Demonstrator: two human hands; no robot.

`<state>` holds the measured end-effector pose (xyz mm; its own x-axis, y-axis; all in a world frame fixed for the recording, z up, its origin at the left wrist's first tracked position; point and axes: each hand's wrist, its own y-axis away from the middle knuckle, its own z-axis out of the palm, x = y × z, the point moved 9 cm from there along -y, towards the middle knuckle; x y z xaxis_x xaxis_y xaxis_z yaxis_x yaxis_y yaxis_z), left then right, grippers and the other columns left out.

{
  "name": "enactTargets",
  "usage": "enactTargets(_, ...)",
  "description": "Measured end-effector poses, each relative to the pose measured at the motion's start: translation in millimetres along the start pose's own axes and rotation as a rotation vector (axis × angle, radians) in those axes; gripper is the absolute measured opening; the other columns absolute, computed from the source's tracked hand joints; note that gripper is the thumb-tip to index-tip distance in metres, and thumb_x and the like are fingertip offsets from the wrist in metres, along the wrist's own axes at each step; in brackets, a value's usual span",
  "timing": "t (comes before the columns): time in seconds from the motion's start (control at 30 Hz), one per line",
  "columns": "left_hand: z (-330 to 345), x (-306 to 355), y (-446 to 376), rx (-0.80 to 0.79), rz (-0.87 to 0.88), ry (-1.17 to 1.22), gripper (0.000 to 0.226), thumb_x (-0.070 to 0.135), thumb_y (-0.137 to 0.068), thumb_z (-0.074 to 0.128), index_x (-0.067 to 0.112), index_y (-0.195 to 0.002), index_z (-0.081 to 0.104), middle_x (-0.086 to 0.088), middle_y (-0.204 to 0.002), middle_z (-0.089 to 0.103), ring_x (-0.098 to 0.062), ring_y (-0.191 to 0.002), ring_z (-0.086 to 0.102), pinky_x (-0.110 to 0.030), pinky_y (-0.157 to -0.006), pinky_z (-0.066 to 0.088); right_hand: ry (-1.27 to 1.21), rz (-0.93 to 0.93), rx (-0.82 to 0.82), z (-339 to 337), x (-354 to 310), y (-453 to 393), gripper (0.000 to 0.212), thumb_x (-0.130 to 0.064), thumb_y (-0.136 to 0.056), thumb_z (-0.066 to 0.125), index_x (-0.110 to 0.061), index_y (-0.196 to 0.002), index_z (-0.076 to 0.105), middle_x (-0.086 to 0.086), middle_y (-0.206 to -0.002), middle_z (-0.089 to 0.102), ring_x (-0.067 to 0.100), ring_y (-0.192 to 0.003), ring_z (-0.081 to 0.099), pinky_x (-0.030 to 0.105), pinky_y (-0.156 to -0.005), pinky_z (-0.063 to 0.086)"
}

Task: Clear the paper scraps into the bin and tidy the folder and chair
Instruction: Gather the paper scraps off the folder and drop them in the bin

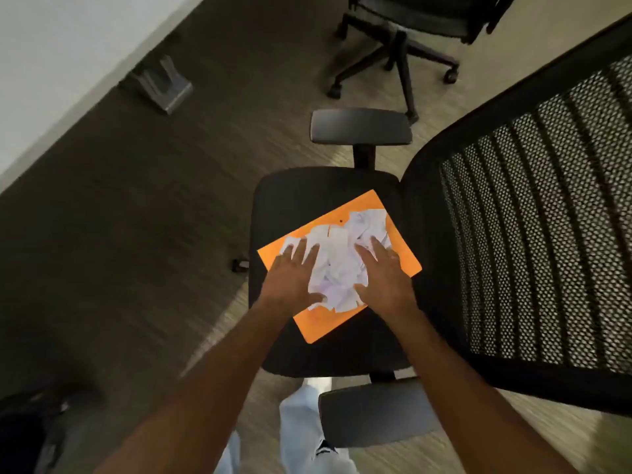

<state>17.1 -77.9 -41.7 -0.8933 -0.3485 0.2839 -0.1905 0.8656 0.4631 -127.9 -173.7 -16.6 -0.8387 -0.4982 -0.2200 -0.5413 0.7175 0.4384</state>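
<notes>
Diagonally, orange folder (393,248) lies, long axis upper-right to lower-left.

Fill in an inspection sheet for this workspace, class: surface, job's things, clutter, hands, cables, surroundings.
Surface: black chair seat, mesh back to the right.
Job's things: orange folder lies flat on the seat; white paper scraps piled on it. Bin: not clearly seen.
Clutter: small dark object on the floor beside the seat.
Hands: left hand and right hand spread flat either side of the scraps, fingers open.
Cables: nothing seen.
Surroundings: second chair behind; white wall at left.
</notes>
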Motion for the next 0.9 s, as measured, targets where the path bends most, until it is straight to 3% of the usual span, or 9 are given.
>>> enactTargets(0.07, 17, 6, -13, -0.035, -0.003, -0.082, 0.119, 0.067, -0.076, 0.067, 0.022, -0.157, -0.007, -0.013, -0.166, -0.011, -0.039, -0.153, -0.003, -0.053, -0.123, 0.012, 0.026, -0.018, -0.103, 23, 8, -10, 0.104, -0.044, -0.081, 0.075, -0.044, -0.154, 0.000, -0.004, -0.166, -0.009, 0.036, -0.151, 0.007, 0.053, -0.102, 0.045)
enactTargets(0.17, 38, 9, -31, -0.013, -0.039, -0.127, 0.124, 0.066, -0.074, 0.071, 0.023, -0.156, -0.012, -0.014, -0.165, -0.017, -0.041, -0.152, -0.007, -0.056, -0.123, 0.010, 0.044, -0.033, -0.157, 52, 15, -29, 0.118, -0.054, -0.074, 0.078, -0.049, -0.151, -0.012, -0.002, -0.165, -0.020, 0.038, -0.152, 0.000, 0.057, -0.106, 0.040)
enactTargets(0.3, 54, 6, -51, 0.047, -0.059, -0.134, 0.115, 0.050, -0.079, 0.076, 0.024, -0.157, -0.003, -0.016, -0.166, 0.004, -0.042, -0.146, 0.023, -0.051, -0.114, 0.034, 0.074, -0.069, -0.101, 74, 13, -50, 0.114, -0.055, -0.075, 0.077, -0.048, -0.152, -0.007, 0.002, -0.165, -0.017, 0.036, -0.150, 0.013, 0.050, -0.103, 0.045)
enactTargets(0.47, 55, 7, -65, 0.156, -0.019, -0.063, 0.069, 0.030, -0.084, 0.075, 0.026, -0.144, 0.043, -0.010, -0.142, 0.045, -0.030, -0.119, 0.049, -0.040, -0.087, 0.052, 0.037, -0.139, 0.083, 79, 4, -56, 0.073, -0.018, -0.085, 0.073, -0.037, -0.146, 0.037, 0.004, -0.163, 0.020, 0.027, -0.139, 0.037, 0.035, -0.085, 0.055)
enactTargets(0.6, 43, 9, -75, 0.190, -0.008, 0.034, 0.036, 0.015, -0.086, 0.071, 0.021, -0.121, 0.066, -0.006, -0.113, 0.055, -0.027, -0.098, 0.058, -0.035, -0.065, 0.050, -0.173, -0.116, 0.170, 74, 13, -59, 0.046, 0.001, -0.086, 0.066, -0.021, -0.126, 0.065, 0.009, -0.145, 0.050, 0.030, -0.129, 0.050, 0.040, -0.088, 0.054)
enactTargets(0.77, 31, 11, -79, 0.208, 0.022, 0.062, 0.031, 0.010, -0.087, 0.068, 0.020, -0.117, 0.071, -0.006, -0.107, 0.061, -0.028, -0.086, 0.064, -0.033, -0.061, 0.049, -0.300, -0.102, 0.288, 50, 21, -60, 0.028, 0.007, -0.082, 0.066, -0.006, -0.105, 0.075, 0.013, -0.121, 0.068, 0.030, -0.110, 0.065, 0.034, -0.085, 0.054)
enactTargets(0.9, 21, 4, -77, 0.241, 0.000, 0.218, 0.025, 0.020, -0.091, 0.067, 0.022, -0.115, 0.073, -0.004, -0.103, 0.065, -0.026, -0.083, 0.064, -0.025, -0.061, 0.039, -0.362, -0.065, 0.315, 34, 27, -53, 0.030, 0.008, -0.079, 0.069, -0.002, -0.107, 0.074, 0.013, -0.117, 0.071, 0.029, -0.107, 0.067, 0.023, -0.087, 0.045)
